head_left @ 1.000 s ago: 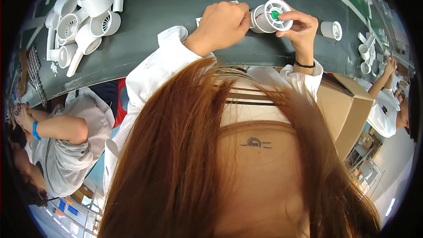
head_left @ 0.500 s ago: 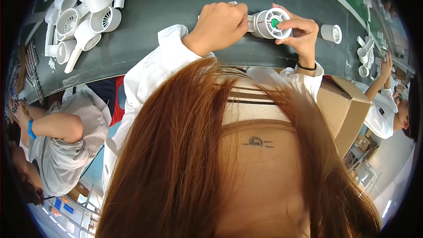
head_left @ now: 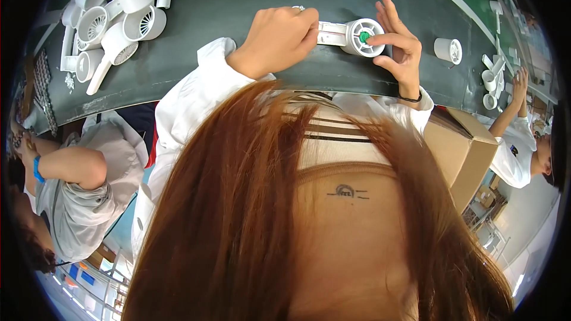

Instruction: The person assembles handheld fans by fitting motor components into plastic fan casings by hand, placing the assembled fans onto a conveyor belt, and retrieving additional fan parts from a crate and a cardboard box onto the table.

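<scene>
The item in hand is a white plastic fan part (head_left: pixel 355 35): a flat handle leading to a round, ribbed head with a small green piece at its centre. It sits at the near edge of the dark green tabletop (head_left: pixel 238 18), at about 12 o'clock in the view. Judged from its thin moulded walls, it should be light and stiff, smooth enough to slip, and its fine ribs likely the weakest point; the handle and the solid outer rim look like the sound places to take hold. The left hand (head_left: pixel 276 38) is closed around the handle end, gripping it. The right hand (head_left: pixel 398 41) has thumb and forefinger pinched on the green centre, the other fingers spread upward, clear of the head. A heap of similar white parts (head_left: pixel 113 15) lies at 10 o'clock, and a single white cylinder (head_left: pixel 447 50) stands just beside the right hand at 1 o'clock. Other people sit at 8 and 3 o'clock.
</scene>
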Demonstrator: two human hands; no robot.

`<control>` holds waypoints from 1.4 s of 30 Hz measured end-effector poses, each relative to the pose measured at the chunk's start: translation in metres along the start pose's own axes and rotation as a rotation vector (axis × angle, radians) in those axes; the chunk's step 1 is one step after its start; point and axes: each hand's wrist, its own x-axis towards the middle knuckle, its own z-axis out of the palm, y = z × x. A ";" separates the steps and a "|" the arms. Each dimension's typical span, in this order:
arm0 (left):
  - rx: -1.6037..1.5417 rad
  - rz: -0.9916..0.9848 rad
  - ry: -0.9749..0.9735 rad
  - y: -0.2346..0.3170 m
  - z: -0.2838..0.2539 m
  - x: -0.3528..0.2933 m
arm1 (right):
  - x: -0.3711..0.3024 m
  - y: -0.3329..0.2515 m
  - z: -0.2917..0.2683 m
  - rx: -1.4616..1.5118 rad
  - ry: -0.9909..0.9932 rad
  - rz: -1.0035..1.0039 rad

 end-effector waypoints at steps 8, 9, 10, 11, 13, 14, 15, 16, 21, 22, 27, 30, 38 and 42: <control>-0.124 0.051 0.002 -0.017 -0.002 -0.008 | -0.002 0.023 0.001 0.025 -0.074 0.099; -0.111 0.066 0.006 -0.017 -0.003 -0.006 | 0.002 0.023 0.000 0.059 -0.091 0.118; -0.121 0.043 0.017 -0.017 -0.007 -0.006 | 0.007 0.023 0.004 0.063 -0.078 0.076; -0.144 0.034 0.027 -0.015 -0.009 -0.004 | 0.009 0.016 0.003 0.016 -0.062 0.070; -0.155 0.038 0.036 -0.005 -0.011 0.006 | 0.015 -0.001 -0.002 -0.064 -0.004 0.106; -0.172 -0.025 0.118 -0.006 -0.008 0.010 | 0.018 -0.003 -0.001 -0.124 0.035 0.095; -0.190 -0.078 0.203 -0.004 -0.006 0.016 | 0.021 -0.008 -0.003 -0.218 0.073 0.107; -0.189 -0.132 0.251 -0.007 0.001 0.019 | 0.023 -0.003 0.000 -0.316 0.146 0.063; -0.076 -0.331 0.526 -0.041 0.019 0.063 | 0.023 0.005 0.009 -0.235 0.369 0.138; -0.031 -0.375 0.562 -0.050 0.019 0.079 | 0.019 0.004 0.008 -0.273 0.384 0.112; 0.080 -0.386 0.676 -0.048 0.026 0.170 | 0.004 -0.001 0.009 -0.303 0.507 0.043; 0.037 -0.379 0.670 -0.049 0.045 0.214 | 0.003 0.001 0.006 -0.314 0.564 0.021; -0.077 -0.343 0.721 -0.055 0.116 0.326 | -0.004 -0.016 -0.002 -0.573 0.833 -0.120; -0.015 -0.283 0.761 -0.089 0.119 0.344 | -0.020 -0.027 -0.032 -0.918 1.112 -0.231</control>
